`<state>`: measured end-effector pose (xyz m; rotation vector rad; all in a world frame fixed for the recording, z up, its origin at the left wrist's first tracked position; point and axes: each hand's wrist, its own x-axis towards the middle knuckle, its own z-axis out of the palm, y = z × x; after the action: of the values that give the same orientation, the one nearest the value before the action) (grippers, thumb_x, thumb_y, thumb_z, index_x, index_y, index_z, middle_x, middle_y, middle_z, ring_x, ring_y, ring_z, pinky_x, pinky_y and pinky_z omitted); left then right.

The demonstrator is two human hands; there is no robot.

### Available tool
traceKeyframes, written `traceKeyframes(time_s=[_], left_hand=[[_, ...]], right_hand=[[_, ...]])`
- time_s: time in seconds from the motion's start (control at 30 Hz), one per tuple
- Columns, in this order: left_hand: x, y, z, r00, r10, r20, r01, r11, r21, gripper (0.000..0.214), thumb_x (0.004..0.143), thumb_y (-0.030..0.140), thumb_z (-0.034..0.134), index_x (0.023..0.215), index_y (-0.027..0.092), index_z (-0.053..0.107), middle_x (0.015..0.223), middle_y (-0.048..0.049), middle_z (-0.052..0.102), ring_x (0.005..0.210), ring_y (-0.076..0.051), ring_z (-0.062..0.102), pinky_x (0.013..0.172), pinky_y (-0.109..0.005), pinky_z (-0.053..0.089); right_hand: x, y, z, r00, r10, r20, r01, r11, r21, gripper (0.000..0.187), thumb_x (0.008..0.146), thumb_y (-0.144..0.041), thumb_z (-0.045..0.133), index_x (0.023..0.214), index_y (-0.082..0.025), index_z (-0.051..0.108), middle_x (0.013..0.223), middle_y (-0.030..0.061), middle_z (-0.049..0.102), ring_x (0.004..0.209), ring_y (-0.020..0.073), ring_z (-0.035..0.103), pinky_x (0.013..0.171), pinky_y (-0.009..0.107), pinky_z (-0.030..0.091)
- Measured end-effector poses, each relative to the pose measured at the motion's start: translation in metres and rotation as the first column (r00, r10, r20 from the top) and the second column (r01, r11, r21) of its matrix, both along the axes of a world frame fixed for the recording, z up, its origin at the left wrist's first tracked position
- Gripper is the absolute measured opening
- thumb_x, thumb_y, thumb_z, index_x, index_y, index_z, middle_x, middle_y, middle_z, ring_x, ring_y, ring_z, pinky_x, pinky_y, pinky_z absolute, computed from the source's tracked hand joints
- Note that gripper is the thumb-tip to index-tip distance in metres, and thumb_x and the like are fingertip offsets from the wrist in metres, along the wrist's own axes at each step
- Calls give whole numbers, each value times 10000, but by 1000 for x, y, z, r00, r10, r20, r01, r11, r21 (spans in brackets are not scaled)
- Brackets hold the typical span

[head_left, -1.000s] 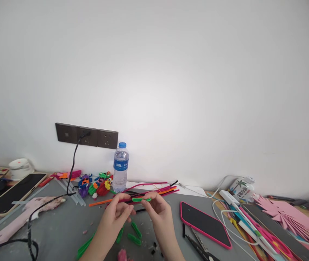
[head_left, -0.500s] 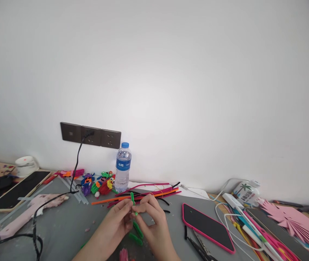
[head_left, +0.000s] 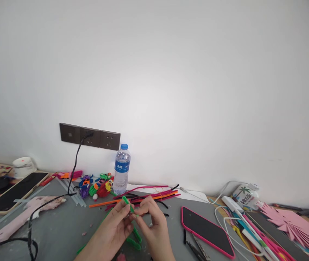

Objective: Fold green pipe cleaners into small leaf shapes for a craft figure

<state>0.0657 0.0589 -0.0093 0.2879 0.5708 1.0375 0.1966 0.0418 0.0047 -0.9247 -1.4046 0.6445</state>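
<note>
Left hand (head_left: 114,227) is held palm inward, fingers curled and thumb closed against forefinger in a pinch, right hand (head_left: 152,222) is held knuckles up just beside it, likewise pinched, and the fingertips (head_left: 132,214) of both are set tip to tip, forearms bare.

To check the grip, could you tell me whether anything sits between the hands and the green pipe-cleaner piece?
Nothing visible does: the left hand and right hand both pinch the green pipe-cleaner piece directly at their fingertips.
</note>
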Motion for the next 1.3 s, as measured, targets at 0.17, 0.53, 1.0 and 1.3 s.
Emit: traceKeyframes(time_s=[0.17, 0.53, 1.0, 1.3], left_hand=[[-1, 1, 3, 980, 7, -197, 15, 994, 109, 367, 597, 355, 867, 793, 207, 595, 683, 68, 589, 672, -103, 608, 538, -173, 423], [-4, 2, 6, 936, 78, -343, 8, 971, 241, 358, 610, 415, 844, 763, 166, 639, 585, 76, 460, 521, -67, 419, 520, -180, 374], [-4, 0, 15, 851, -63, -522, 304, 870, 390, 435, 616, 521, 800, 623, 152, 571, 530, 73, 399, 494, -77, 325, 473, -197, 230], [-3, -5, 11, 919, -146, -366, 262, 920, 292, 440, 523, 454, 876, 552, 154, 557, 490, 75, 435, 450, -57, 335, 476, -197, 240]], right_hand=[[4, 1, 0, 999, 5, 35, -3, 999, -51, 122, 778, -198, 667, 665, -200, 624, 691, 8, 517, 661, 167, 496, 585, 260, 395], [11, 2, 3, 997, 73, 24, -70, 991, -113, 101, 741, -213, 716, 652, -198, 670, 674, 17, 568, 669, 174, 533, 608, 265, 426], [28, 0, 9, 926, 362, -104, -376, 898, -230, 151, 780, -356, 714, 743, -209, 707, 727, 21, 549, 719, 173, 503, 656, 272, 386], [26, -1, 7, 845, 434, -311, -521, 798, -303, 225, 725, -392, 755, 712, -184, 672, 713, -4, 507, 668, 143, 455, 618, 246, 348]])
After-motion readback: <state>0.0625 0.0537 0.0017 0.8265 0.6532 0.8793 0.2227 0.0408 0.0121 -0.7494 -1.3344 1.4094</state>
